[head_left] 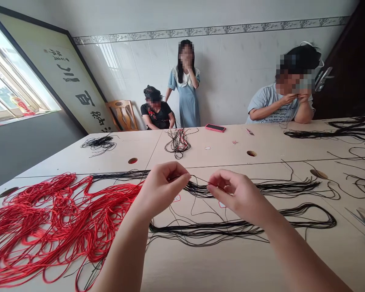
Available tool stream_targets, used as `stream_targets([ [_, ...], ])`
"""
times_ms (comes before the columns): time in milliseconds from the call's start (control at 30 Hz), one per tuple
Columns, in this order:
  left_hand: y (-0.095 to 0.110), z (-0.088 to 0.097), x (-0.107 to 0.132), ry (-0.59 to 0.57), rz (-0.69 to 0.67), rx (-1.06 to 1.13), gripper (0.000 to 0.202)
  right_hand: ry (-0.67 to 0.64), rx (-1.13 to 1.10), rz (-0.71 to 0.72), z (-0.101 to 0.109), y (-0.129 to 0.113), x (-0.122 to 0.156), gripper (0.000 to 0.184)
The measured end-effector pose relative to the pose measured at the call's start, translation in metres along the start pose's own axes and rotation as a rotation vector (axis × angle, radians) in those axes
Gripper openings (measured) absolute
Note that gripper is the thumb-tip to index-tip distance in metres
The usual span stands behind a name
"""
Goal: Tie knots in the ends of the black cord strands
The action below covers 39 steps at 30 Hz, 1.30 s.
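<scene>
My left hand [170,182] and my right hand [229,188] are raised over the middle of the table, a short gap apart. Each pinches a thin black cord [197,177] between thumb and fingers, and a slack stretch of it spans the gap. Beneath them a long bundle of black cords [286,187] runs left to right. A second black bundle [213,229], looped at its right end, lies nearer to me. A big tangled heap of red cord [79,211] spreads left of my left forearm.
Scissors [363,221] lie at the right edge. Toward the far side are a phone in a red case [215,128], a black-and-red cord bundle [178,144] and a small black pile [99,142]. Holes [251,153] pierce the tabletop. Three people are across the table.
</scene>
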<state>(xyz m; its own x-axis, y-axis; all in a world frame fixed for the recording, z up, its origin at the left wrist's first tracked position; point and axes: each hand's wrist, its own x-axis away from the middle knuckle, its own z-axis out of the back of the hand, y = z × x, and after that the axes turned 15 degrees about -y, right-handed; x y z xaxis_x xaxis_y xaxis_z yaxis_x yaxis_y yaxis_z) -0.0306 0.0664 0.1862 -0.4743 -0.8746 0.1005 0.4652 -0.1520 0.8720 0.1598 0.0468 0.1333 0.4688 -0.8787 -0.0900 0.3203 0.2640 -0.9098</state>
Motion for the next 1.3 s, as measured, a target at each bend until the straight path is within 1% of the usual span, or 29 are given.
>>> stream_targets([
  [67, 0.000, -0.001, 0.000, 0.002, -0.013, -0.021, 0.017, 0.019, 0.148, 0.038, 0.002, -0.003, 0.004, 0.016],
  [133, 0.001, -0.002, -0.001, 0.002, -0.023, -0.044, 0.018, 0.022, 0.244, 0.109, 0.003, -0.007, 0.008, 0.015],
  [233, 0.001, -0.006, -0.002, -0.008, -0.044, -0.081, 0.019, 0.044, 0.322, 0.226, 0.001, -0.011, 0.011, 0.013],
  [333, -0.001, -0.010, -0.003, -0.031, -0.086, -0.126, 0.019, 0.126, 0.389, 0.320, -0.002, -0.011, 0.011, 0.014],
  [400, -0.003, -0.013, -0.003, -0.038, -0.125, -0.154, 0.019, 0.173, 0.428, 0.356, -0.002, -0.009, 0.010, 0.016],
  [500, -0.006, -0.017, -0.004, -0.050, -0.157, -0.179, 0.021, 0.193, 0.450, 0.357, 0.000, -0.006, 0.009, 0.018],
  [633, -0.006, -0.019, -0.004, -0.072, -0.166, -0.175, 0.021, 0.176, 0.420, 0.342, 0.002, -0.005, 0.007, 0.017],
  [1100, -0.003, -0.018, -0.001, -0.247, -0.144, -0.033, 0.021, 0.122, 0.343, 0.323, 0.003, -0.009, 0.007, 0.012],
  [1200, -0.004, -0.017, -0.001, -0.267, -0.153, -0.064, 0.022, 0.111, 0.316, 0.317, 0.004, -0.009, 0.006, 0.011],
  [1300, -0.006, -0.016, -0.002, -0.272, -0.171, -0.130, 0.023, 0.082, 0.283, 0.279, 0.005, -0.010, 0.007, 0.010],
])
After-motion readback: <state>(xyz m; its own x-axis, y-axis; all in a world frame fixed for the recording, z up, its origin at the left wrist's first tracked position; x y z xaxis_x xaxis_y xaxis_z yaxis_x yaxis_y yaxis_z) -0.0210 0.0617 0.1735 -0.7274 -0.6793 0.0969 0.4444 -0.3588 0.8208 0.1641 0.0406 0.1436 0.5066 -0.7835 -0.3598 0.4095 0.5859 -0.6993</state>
